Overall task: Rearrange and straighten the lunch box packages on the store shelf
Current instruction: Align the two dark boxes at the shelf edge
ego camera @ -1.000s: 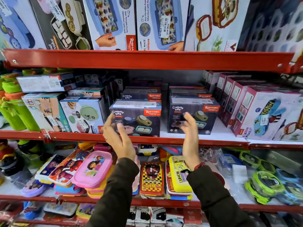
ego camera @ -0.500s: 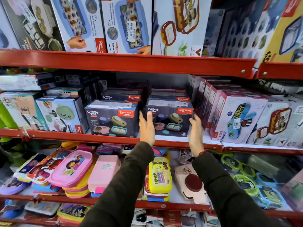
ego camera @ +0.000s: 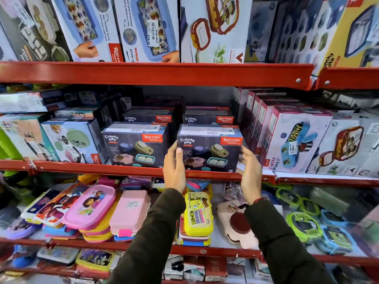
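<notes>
Fingers straight, your left hand and right hand square the dark box between them; pink boxes beyond your right hand probably remain.

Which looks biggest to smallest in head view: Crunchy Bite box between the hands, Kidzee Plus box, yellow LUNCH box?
1. Kidzee Plus box
2. Crunchy Bite box
3. yellow LUNCH box
Apparent only; the yellow one looks nearer the camera.

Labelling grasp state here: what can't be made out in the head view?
Head view only.
Left hand: fingers partly hidden in the gap beside the front right Crunchy Bite box; grip unclear.
Right hand: fingertips blurred; contact with that box unclear.
Box's bottom edge: behind the red shelf lip; resting or lifted unknown.
Rear boxes: only tops show above the front row.
Green lunch boxes: blurred, prints unreadable.
</notes>
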A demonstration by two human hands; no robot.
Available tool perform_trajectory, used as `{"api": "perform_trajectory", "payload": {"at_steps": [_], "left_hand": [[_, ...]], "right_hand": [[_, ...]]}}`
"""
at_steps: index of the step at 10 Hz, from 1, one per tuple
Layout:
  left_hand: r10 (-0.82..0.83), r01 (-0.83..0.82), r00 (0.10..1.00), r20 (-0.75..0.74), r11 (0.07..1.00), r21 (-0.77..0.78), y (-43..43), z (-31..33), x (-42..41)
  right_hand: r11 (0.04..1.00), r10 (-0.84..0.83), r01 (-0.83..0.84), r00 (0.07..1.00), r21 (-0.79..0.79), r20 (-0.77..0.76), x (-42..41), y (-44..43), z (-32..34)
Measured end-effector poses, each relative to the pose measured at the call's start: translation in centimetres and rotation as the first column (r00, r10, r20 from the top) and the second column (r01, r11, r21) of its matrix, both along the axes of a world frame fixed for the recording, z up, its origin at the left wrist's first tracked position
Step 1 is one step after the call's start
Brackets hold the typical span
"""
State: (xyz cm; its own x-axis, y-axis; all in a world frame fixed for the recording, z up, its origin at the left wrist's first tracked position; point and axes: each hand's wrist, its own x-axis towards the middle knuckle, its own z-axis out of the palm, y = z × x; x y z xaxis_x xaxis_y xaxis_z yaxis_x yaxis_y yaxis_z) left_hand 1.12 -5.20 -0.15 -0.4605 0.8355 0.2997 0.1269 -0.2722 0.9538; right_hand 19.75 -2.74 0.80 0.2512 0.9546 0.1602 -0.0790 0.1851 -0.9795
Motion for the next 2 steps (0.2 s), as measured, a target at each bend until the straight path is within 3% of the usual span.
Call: {"api": "perform_trajectory", "payload": {"at_steps": [2], "left_hand": [[0.008, -0.008, 1.000, -0.029, 1.000, -0.015, -0.53, 0.77, 0.05]], "right_hand": [[0.999, -0.045, 0.042, 0.993, 0.024, 0.107, 0.15, -0.41, 0.45]]}}
